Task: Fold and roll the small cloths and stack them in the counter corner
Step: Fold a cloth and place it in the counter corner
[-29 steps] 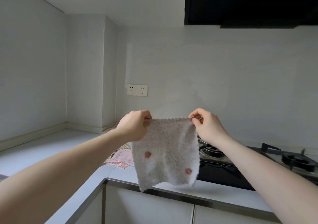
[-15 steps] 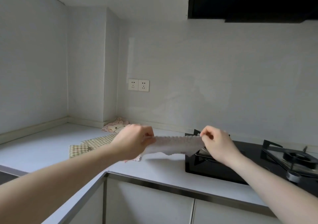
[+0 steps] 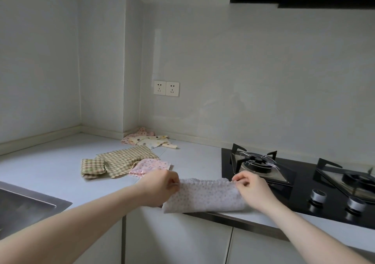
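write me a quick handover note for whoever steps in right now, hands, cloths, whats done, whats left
Left hand pinches the left end of the white dotted cloth; right hand pinches its right end.
The cloth lies folded into a band on the counter at its front edge, next to the stove.
Checked cloths and a pink cloth lie loose mid-counter. The dotted cloths in the corner lie rumpled, not rolled.
Done: the white cloth is folded, no roll visible.
Left: roll it, stack it in the corner, then fold and roll the others.
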